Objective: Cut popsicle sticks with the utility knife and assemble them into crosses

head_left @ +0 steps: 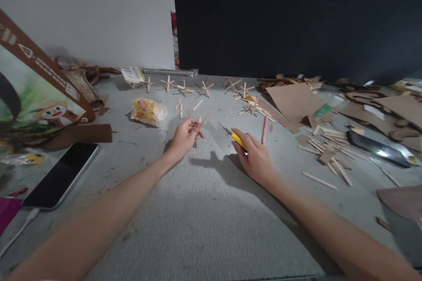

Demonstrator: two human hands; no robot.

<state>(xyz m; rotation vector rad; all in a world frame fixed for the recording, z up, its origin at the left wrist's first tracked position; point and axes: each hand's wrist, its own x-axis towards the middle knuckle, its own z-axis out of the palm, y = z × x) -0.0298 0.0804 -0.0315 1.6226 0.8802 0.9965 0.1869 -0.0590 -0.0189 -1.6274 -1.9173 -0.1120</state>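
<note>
My left hand is closed, its fingertips pinching a thin wooden craft stick that points up and to the right, slightly blurred. In my right hand is a yellow craft knife, its narrow blade out and aimed toward the left hand, apart from the stick. Beyond the hands, several crossed-stick pieces stand in a row along the back of the table. Short stick pieces lie just past my left hand. A red-and-white pencil-like rod rests beside my right hand.
At right lies a pile of craft sticks near a black glossy object and cardboard sheets. A yellow packet sits back left. A phone with a cable and a printed bag occupy the left side.
</note>
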